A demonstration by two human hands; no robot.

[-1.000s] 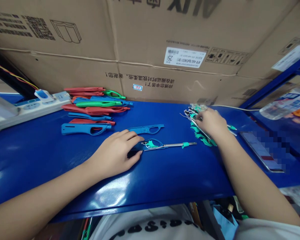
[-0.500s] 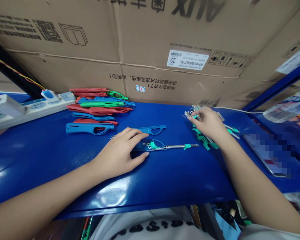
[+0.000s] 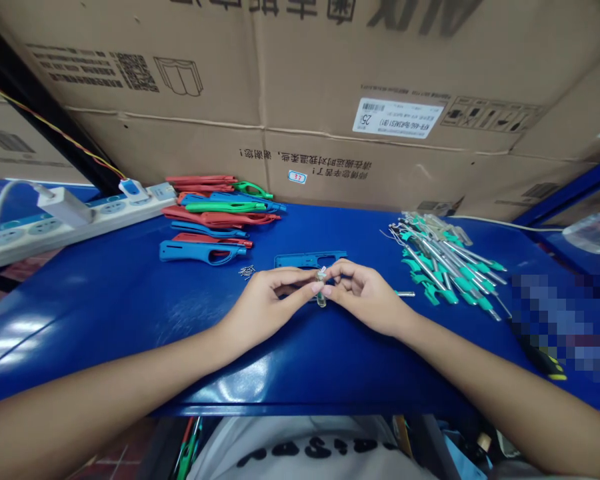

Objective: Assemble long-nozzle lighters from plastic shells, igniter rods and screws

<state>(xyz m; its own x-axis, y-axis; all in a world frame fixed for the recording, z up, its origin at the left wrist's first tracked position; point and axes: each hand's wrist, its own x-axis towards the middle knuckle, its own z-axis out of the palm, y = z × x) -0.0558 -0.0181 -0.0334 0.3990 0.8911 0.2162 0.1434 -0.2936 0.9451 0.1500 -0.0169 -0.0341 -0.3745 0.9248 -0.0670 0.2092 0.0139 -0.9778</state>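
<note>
My left hand (image 3: 273,300) and my right hand (image 3: 367,297) meet at the middle of the blue table, both pinching a small clear part (image 3: 321,300) with a whitish top. Just behind them lies a blue handle half (image 3: 310,259), its inner side up. The metal rod (image 3: 406,294) of another piece pokes out to the right from behind my right hand; the rest of that piece is mostly hidden by my hands.
Red, green and blue handle shells (image 3: 205,252) lie at the left beside a power strip (image 3: 107,217). Small screws (image 3: 247,272) are nearby. Metal rods with green parts (image 3: 445,260) are piled right. A cardboard box (image 3: 315,160) stands behind.
My right hand has come from the pile at the right to the middle with the small clear part. My left hand has moved from the blue handle to grip that part too. The view has shifted.
</note>
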